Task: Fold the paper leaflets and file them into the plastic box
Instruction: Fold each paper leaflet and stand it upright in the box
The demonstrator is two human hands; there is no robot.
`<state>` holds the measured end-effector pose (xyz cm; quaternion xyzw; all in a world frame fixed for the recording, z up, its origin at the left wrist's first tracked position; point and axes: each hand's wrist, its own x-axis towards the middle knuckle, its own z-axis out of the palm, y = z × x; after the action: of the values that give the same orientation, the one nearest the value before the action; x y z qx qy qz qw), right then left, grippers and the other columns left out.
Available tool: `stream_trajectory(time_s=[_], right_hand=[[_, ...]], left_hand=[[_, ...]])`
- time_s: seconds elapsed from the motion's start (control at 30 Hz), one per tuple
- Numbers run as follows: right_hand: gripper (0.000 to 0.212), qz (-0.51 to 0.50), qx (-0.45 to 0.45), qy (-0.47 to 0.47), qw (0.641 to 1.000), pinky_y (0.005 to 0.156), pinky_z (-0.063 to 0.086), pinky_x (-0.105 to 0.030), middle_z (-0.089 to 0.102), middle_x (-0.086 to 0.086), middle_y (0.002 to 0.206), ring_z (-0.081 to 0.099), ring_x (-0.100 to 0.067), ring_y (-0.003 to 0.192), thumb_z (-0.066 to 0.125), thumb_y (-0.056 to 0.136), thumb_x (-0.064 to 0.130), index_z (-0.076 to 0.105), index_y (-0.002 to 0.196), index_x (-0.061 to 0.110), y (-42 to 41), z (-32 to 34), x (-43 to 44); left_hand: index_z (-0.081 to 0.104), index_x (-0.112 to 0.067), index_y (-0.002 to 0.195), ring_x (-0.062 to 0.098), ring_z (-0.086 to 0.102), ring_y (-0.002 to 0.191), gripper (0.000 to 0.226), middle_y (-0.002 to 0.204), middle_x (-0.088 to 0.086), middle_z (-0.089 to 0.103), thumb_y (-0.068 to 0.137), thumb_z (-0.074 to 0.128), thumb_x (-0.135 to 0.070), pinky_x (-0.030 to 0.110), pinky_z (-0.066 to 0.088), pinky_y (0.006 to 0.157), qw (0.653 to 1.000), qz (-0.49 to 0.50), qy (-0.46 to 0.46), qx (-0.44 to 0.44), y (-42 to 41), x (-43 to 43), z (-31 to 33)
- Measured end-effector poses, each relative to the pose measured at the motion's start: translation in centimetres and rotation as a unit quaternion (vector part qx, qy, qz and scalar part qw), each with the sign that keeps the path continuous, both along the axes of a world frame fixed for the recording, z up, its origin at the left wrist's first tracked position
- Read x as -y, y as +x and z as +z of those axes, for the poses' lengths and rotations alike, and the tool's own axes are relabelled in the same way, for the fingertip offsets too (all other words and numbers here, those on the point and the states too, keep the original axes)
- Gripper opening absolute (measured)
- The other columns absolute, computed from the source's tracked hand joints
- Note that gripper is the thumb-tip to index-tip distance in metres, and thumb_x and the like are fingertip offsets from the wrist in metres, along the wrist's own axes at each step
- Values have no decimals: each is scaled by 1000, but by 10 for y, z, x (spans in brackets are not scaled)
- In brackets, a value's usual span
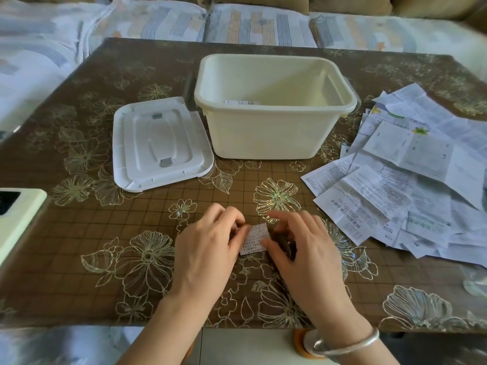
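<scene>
White printed paper, folded down to a small slip point(255, 239), sits between your two hands on the near middle of the brown flowered table point(105, 233), its long axis running near-to-far with a slight lean to the right. Your left hand point(210, 248) pinches its left edge, fingers curled together over it; your right hand point(303, 248) presses its right edge with thumb and bent fingertips, palm down, wrist angled in from the near right. Both hands touch the slip, so neither is nearer. I judge the fold nearly finished. From your fingers, the plastic box point(266, 138) lies straight ahead on the far side, open, with one paper point(241, 102) already inside; its lid point(160, 143) rests to its left. Unfolded leaflets point(411, 180) wait in a heap at the right.
</scene>
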<state>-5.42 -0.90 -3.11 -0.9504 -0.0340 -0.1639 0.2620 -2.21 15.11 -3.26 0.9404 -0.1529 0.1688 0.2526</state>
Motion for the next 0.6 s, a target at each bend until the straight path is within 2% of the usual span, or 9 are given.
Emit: stream_trajectory(time_s=[0.1,0.17,0.23,0.3,0.4,0.47,0.53,0.6], right_hand=[[25,48,-4,-32,998,57,49,-22,54,15,109,51,-7,96,69,83,30,62,107,33,3,6,1],[16,128,-4,-59,990,65,51,-25,56,18,113,51,-8,102,65,86,32,66,102,34,9,8,8],[20,197,-18,-76,977,77,51,-27,58,20,116,51,-8,108,60,88,41,67,106,34,15,10,17],[26,239,-23,-100,966,82,50,-26,60,20,115,52,-7,108,58,89,45,67,110,33,22,13,24],[20,283,12,-166,945,70,52,-28,66,11,94,59,-11,91,52,97,34,66,102,22,31,19,24],[20,281,38,-181,942,55,50,-29,63,7,77,57,-12,72,47,99,25,64,93,17,39,25,23],[23,249,52,-143,957,46,48,-28,62,9,72,55,-9,64,46,98,27,65,89,17,53,40,25],[22,210,74,-75,972,45,47,-27,63,12,71,53,-3,58,47,96,30,67,91,19,71,62,29]], left_hand=[[66,-20,90,1,40,49,18,83,-9,59,82,71,-35,7,23,42,1000,11,8,-13,1,0,-1],[65,-21,90,-1,37,49,17,83,-11,58,81,72,-33,5,19,43,1000,10,12,-19,2,0,-1],[65,-23,88,-3,34,47,15,81,-15,58,80,75,-31,5,18,44,1000,2,7,-28,3,1,0],[65,-26,86,-6,34,45,12,78,-18,56,81,74,-31,6,19,42,999,2,-11,-45,4,-1,0],[68,-27,86,-3,51,53,6,73,-22,57,86,66,-33,9,34,44,995,4,-63,-82,10,-4,2],[70,-28,90,3,58,58,20,72,-22,64,91,55,-40,15,41,45,979,-18,-159,-126,18,-5,14],[70,-29,93,4,61,61,31,71,-29,64,89,47,-49,15,44,48,956,-47,-248,-152,29,-6,37],[72,-32,95,5,63,67,27,78,-29,67,82,55,-49,12,45,54,951,-89,-258,-144,42,-6,62]])
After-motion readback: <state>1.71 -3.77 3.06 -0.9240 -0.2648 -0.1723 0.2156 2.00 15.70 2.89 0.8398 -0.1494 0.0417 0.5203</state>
